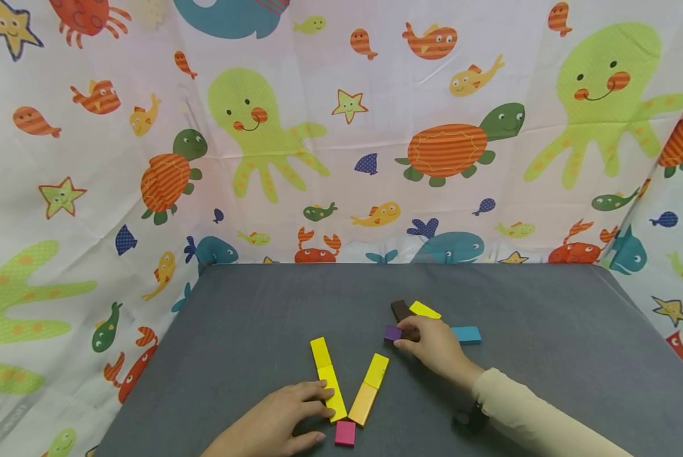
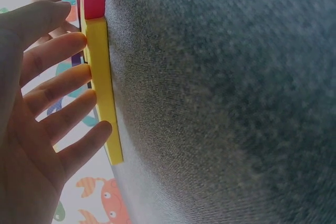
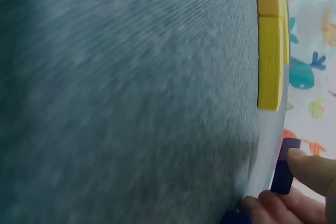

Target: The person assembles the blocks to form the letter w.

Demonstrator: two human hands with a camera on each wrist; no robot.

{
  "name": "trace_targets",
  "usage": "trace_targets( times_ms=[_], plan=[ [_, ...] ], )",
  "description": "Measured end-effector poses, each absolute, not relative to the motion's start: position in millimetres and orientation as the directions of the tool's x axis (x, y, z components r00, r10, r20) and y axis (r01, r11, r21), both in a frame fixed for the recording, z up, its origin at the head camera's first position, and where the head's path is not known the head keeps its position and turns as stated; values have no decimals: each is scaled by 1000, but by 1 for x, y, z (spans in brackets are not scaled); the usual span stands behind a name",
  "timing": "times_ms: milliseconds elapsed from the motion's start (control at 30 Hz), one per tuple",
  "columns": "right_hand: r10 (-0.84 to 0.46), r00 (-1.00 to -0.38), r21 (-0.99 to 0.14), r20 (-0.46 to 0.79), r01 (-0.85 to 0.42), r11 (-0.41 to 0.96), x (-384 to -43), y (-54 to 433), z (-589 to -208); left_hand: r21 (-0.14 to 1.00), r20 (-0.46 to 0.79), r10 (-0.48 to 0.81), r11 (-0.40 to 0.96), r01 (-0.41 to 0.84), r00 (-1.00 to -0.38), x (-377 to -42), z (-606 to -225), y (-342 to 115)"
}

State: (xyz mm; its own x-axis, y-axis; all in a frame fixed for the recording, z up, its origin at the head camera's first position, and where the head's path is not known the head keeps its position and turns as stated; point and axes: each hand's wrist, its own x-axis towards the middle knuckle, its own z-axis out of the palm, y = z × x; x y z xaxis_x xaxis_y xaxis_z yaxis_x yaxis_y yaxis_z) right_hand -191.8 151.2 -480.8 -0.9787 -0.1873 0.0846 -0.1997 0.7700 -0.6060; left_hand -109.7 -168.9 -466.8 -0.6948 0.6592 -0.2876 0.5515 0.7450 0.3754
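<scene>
My left hand (image 1: 281, 416), fingers spread, rests its fingertips on the side of a yellow block (image 1: 332, 397). That block lies end to end with another yellow block (image 1: 320, 352); a pink block (image 1: 344, 434) sits at the near end. Across from them, an orange-yellow block (image 1: 362, 404) and a yellow block (image 1: 376, 370) form the other arm of a V. Further back, my right hand (image 1: 440, 349) pinches a small purple block (image 1: 393, 333) between thumb and finger. In the right wrist view, the thumb presses on this dark purple block (image 3: 283, 167).
Near the right hand lie a dark brown block (image 1: 400, 309), a yellow block (image 1: 424, 310) and a blue block (image 1: 467, 335), partly hidden by the hand. A grey cloth surface (image 1: 250, 317) lies beneath, bordered by a sea-animal curtain (image 1: 330, 241).
</scene>
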Motion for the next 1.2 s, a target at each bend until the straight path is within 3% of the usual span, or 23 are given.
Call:
trace_targets(
  times_ms=[133, 633, 1200],
  plan=[
    [-205, -969, -551, 140, -248, 797, -189, 158, -482, 375, -286, 662, 742, 555, -693, -110, -467, -168],
    [-271, -958, -645, 96, -267, 716, -183, 150, -488, 375, -286, 664, 741, 557, -691, -110, -467, -168],
    [-366, -921, -651, 131, -359, 669, -189, 158, -491, 376, -284, 663, 742, 555, -693, -109, -466, -168]
  ],
)
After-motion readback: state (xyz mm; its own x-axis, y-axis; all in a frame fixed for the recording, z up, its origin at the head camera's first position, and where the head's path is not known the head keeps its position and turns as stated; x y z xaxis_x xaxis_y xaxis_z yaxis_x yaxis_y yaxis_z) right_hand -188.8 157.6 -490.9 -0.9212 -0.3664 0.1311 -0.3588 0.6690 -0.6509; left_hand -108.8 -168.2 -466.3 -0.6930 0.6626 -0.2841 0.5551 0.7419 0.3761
